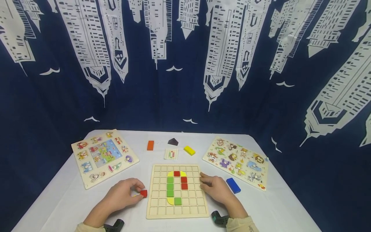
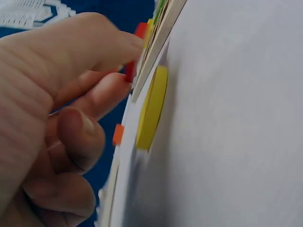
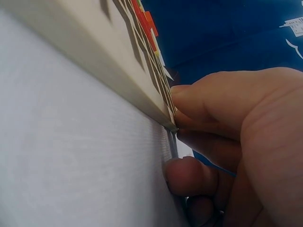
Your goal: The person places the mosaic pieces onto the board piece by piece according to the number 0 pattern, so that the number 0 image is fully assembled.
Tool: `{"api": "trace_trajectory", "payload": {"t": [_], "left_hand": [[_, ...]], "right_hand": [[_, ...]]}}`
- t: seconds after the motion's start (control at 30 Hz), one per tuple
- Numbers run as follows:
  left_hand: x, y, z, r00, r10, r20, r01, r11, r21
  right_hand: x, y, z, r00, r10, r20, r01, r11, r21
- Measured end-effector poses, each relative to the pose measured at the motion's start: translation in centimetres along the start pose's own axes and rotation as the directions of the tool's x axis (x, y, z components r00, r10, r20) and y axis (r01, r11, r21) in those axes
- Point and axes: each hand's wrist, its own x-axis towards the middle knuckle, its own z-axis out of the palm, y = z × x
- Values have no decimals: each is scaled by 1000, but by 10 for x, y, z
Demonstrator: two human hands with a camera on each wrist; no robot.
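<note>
Grid board: the wooden grid board (image 1: 177, 209) lay flat near the table's (image 1: 290, 212) front edge, midway between its side edges, its slightly longer axis running front to back; red, green and yellow tiles sat in its middle cells.
Red block: the small red block (image 1: 143, 193) sat just off the board's left edge, low on the table; its axis could not be told.
Left hand: the left hand (image 1: 123, 195) lay palm down left of the board, fingers curled, thumb and fingertips pinching the red block.
Yellow disc: in the left wrist view a yellow disc (image 2: 151, 109) lay flat on the cloth beside the board's edge.
Right hand: the right hand (image 1: 215, 188) rested on the table at the board's right edge, fingers bent, tips touching the rim, gripping nothing.
Blue block: the blue block (image 1: 233, 185) lay just right of that hand, its long axis angled toward the front right corner.
</note>
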Motion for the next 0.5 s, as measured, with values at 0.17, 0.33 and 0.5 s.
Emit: {"api": "trace_trajectory", "payload": {"t": [0.17, 0.33, 0.5], "left_hand": [[4, 18, 3, 997, 71, -13, -70, 997, 31], [8, 43, 11, 983, 181, 40, -182, 982, 40], [16, 64, 25, 971, 227, 78, -231, 972, 48]], "right_hand": [[1, 0, -1, 1000, -1, -10, 1, 1000, -7], [1, 0, -1, 1000, 5, 3, -5, 1000, 1], [0, 0, 1, 1000, 2, 14, -2, 1000, 22]]}}
